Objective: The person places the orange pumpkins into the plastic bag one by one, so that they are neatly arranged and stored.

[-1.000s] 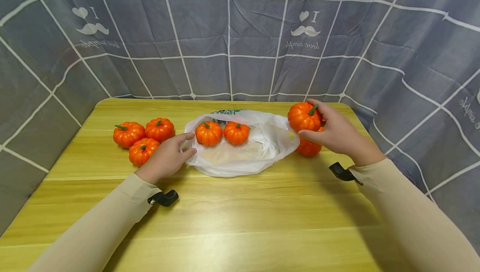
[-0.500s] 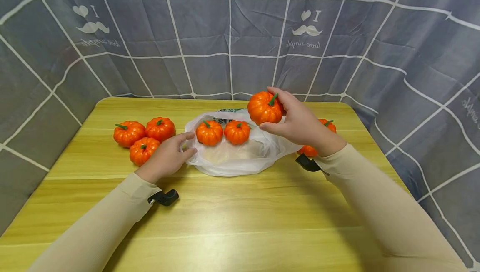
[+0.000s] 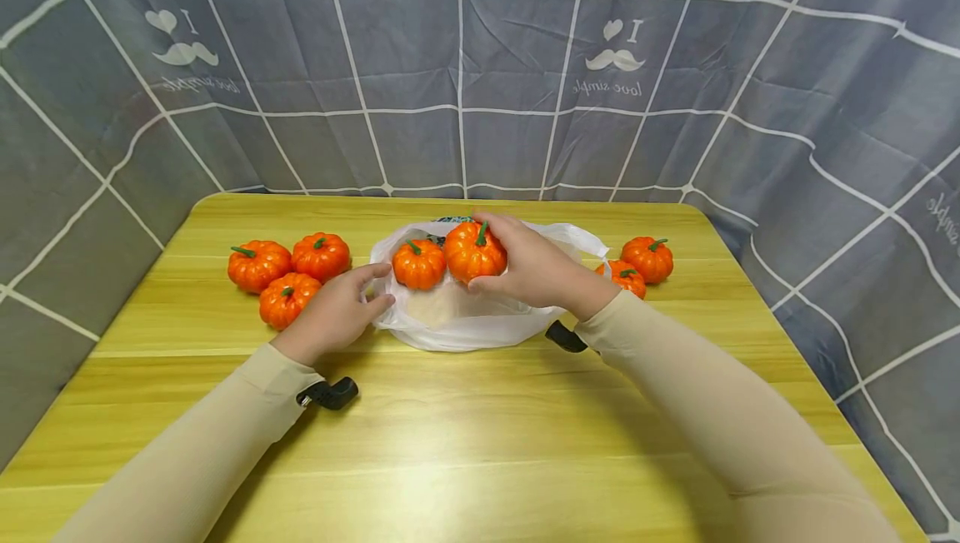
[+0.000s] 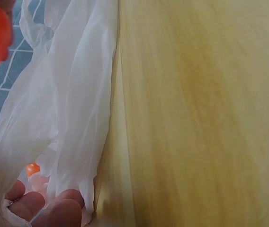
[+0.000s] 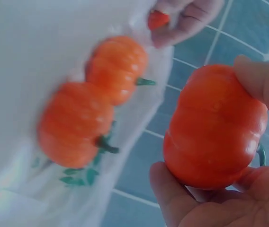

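Observation:
A white plastic bag (image 3: pixel 468 335) lies with its mouth spread wide on the table. My left hand (image 3: pixel 337 310) holds the bag's left rim; in the left wrist view the curled fingers (image 4: pixel 61 213) have the thin plastic about them. Over the bag my right hand (image 3: pixel 536 264) grips an orange toy pumpkin (image 3: pixel 474 251) with a green stem, thumb on one side and fingers on the other. Two more pumpkins sit in the bag, a left one (image 3: pixel 418 266) and a right one (image 5: pixel 77 127), which the held pumpkin hides in the head view.
Three pumpkins (image 3: pixel 288 300) are grouped on the wooden table (image 3: pixel 465 443) left of the bag. Two others (image 3: pixel 648 260) stand to its right, one partly behind the bag's handle. A grey checked curtain (image 3: pixel 405 68) hangs around the table's back and sides.
My right hand has carried its pumpkin leftward from the right side of the table, then down over the bag. The left hand has stayed at the bag's rim.

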The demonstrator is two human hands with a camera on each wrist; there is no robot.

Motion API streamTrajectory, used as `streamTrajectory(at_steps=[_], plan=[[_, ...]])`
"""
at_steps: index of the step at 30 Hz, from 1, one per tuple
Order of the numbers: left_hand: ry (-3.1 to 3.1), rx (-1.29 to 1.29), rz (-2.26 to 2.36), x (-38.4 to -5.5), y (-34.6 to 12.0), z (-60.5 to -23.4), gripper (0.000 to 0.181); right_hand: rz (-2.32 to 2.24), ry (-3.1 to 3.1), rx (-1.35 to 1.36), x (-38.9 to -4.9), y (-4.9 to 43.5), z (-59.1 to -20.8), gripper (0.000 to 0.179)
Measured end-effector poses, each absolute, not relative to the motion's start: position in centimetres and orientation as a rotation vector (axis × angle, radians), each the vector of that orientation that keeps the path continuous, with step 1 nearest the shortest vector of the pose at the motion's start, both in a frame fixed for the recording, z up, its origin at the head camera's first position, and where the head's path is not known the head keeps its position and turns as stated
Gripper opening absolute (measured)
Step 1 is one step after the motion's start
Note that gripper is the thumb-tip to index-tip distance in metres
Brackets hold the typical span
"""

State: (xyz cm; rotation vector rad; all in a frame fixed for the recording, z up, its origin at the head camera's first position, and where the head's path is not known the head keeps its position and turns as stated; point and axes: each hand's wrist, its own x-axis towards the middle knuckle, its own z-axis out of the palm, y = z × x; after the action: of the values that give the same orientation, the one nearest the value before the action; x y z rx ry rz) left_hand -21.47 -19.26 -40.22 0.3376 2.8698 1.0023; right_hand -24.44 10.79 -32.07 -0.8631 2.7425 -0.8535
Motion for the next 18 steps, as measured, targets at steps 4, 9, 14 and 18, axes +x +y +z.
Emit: streamTrajectory(at_steps=[4,9,14,18], plan=[[2.867,0.327,1.001,-21.4,-19.2,-40.3,0.057,-0.829,2.743,-0.810,-25.0,10.9,-33.3,0.095],[2.881,0.346,1.007,-21.4,-19.1,-40.3,0.057,-0.842,2.760,-0.733,-25.6,12.0,-34.5,0.095],[2.886,0.356,1.006,-21.4,-19.1,-40.4,0.056,-0.792,2.781,-0.667,-26.2,13.4,-35.3,0.094],[2.884,0.356,1.003,-21.4,-19.1,-40.4,0.056,-0.771,2.786,-0.643,-26.9,14.4,-35.9,0.090]])
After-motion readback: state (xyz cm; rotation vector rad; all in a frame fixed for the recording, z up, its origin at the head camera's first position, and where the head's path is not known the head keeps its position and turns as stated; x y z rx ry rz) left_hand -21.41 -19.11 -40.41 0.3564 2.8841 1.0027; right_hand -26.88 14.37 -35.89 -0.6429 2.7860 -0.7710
